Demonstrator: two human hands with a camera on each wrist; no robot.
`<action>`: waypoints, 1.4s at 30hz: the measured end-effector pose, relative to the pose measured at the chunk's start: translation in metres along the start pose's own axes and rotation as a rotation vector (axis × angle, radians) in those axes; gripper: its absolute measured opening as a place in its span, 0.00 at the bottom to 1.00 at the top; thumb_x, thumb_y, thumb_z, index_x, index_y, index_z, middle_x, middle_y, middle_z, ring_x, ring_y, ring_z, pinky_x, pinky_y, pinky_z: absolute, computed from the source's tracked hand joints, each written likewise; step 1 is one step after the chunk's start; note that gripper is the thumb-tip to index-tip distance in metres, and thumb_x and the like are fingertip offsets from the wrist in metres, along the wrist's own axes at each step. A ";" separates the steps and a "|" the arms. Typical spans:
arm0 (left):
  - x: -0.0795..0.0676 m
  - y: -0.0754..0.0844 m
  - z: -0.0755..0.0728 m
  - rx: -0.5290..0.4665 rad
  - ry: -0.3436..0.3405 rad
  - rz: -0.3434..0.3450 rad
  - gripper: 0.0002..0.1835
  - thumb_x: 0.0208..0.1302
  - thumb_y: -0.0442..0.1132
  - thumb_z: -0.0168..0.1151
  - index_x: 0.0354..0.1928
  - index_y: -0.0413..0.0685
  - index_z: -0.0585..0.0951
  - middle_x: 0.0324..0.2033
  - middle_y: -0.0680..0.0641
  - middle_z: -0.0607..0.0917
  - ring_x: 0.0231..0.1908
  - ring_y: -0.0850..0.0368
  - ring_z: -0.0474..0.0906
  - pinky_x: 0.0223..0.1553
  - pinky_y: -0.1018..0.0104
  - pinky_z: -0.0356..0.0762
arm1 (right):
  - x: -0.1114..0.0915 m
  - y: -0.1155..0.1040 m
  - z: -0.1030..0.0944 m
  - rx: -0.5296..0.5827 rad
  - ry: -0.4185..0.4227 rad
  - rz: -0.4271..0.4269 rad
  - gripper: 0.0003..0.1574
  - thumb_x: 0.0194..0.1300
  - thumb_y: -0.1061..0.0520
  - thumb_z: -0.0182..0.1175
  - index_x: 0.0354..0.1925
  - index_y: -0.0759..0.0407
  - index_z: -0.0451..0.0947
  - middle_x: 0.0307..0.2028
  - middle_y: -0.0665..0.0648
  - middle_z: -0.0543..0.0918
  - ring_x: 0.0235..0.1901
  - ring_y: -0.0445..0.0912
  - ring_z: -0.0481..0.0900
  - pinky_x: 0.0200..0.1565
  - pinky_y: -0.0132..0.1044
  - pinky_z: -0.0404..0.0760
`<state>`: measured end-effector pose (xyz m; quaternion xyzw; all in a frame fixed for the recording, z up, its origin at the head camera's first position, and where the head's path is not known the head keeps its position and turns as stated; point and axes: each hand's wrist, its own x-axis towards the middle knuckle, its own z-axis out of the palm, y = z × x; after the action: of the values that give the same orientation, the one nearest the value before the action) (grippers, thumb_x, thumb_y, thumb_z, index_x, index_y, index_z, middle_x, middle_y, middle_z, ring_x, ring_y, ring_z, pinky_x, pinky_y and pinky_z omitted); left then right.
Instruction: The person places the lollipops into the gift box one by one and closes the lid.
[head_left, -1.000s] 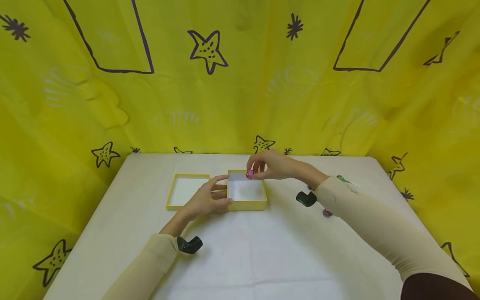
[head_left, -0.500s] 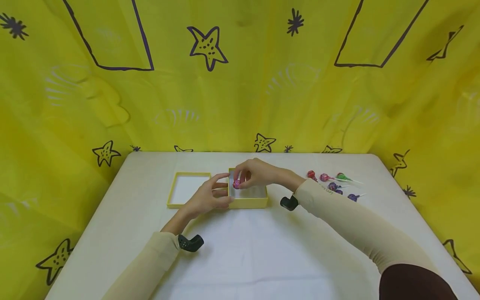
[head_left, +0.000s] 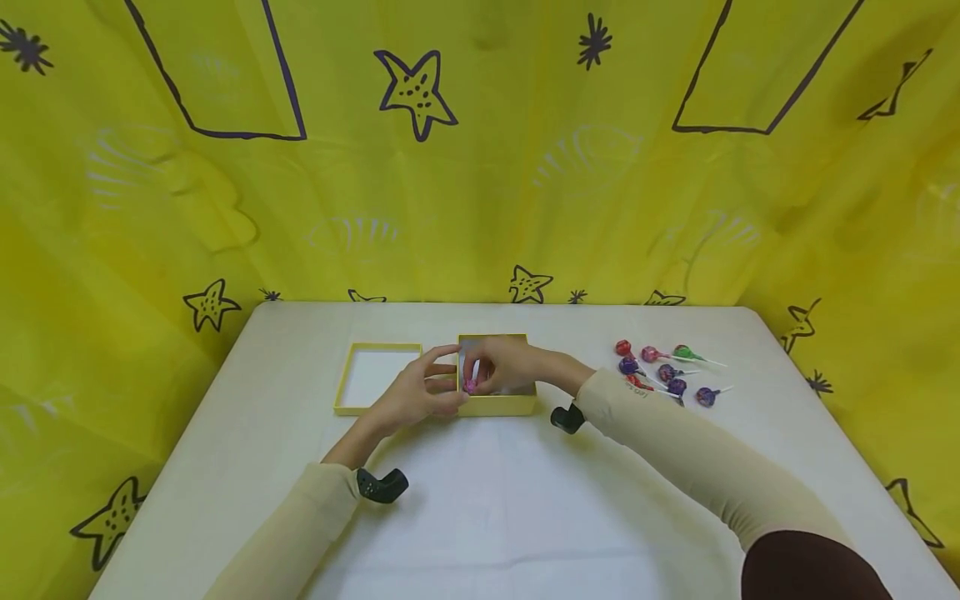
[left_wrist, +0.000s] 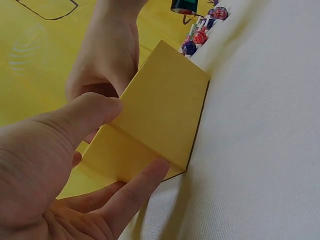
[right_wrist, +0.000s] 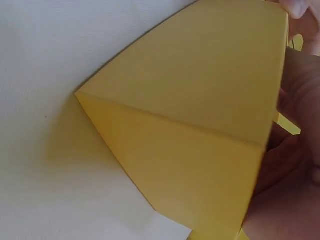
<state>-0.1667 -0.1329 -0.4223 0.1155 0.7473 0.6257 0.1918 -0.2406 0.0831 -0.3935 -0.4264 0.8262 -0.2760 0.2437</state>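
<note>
A yellow box (head_left: 498,407) with a white inside stands on the table. My left hand (head_left: 411,393) holds its left side, the thumb at the near corner and a finger at the far one. In the left wrist view, the thumb lies over the top edge and another finger presses the side wall low down. Down inside the box, near its left end, my right hand (head_left: 504,365) pinches a pink-wrapped lollipop (head_left: 470,386). The fingers hide most of the lollipop. In the right wrist view, the box's outer walls (right_wrist: 190,75) cover part of that hand.
Left of the box lies its shallow yellow-rimmed lid (head_left: 342,379), white inside. Several wrapped lollipops, including a green one (head_left: 684,352) and a purple one (head_left: 706,397), lie at the right beyond my right sleeve. A yellow patterned curtain (head_left: 465,192) hangs behind the white table (head_left: 480,500).
My right hand has moved left and down into the box with the pink lollipop. Its arm has uncovered the lollipops at the right. My left hand has stayed on the box.
</note>
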 end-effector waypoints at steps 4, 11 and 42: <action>-0.001 0.000 0.000 -0.005 0.003 -0.003 0.45 0.63 0.31 0.74 0.78 0.57 0.62 0.69 0.34 0.70 0.65 0.35 0.74 0.47 0.53 0.88 | 0.002 0.000 0.003 -0.018 -0.013 -0.001 0.07 0.65 0.67 0.69 0.41 0.61 0.83 0.34 0.51 0.85 0.31 0.38 0.81 0.36 0.28 0.83; -0.001 0.001 0.001 -0.006 -0.009 0.010 0.45 0.63 0.32 0.74 0.78 0.54 0.61 0.70 0.33 0.70 0.65 0.35 0.74 0.47 0.53 0.88 | 0.003 -0.004 0.006 -0.049 -0.029 0.039 0.06 0.67 0.64 0.69 0.42 0.59 0.85 0.32 0.49 0.84 0.30 0.38 0.78 0.36 0.27 0.82; -0.001 -0.001 0.000 -0.006 -0.011 0.022 0.47 0.63 0.33 0.74 0.79 0.52 0.60 0.70 0.32 0.69 0.65 0.36 0.74 0.48 0.52 0.88 | 0.002 -0.007 0.003 -0.052 -0.068 0.058 0.09 0.68 0.64 0.67 0.47 0.60 0.84 0.39 0.52 0.87 0.38 0.39 0.84 0.43 0.30 0.85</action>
<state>-0.1659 -0.1336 -0.4232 0.1266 0.7429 0.6295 0.1892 -0.2357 0.0778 -0.3917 -0.4174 0.8363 -0.2327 0.2686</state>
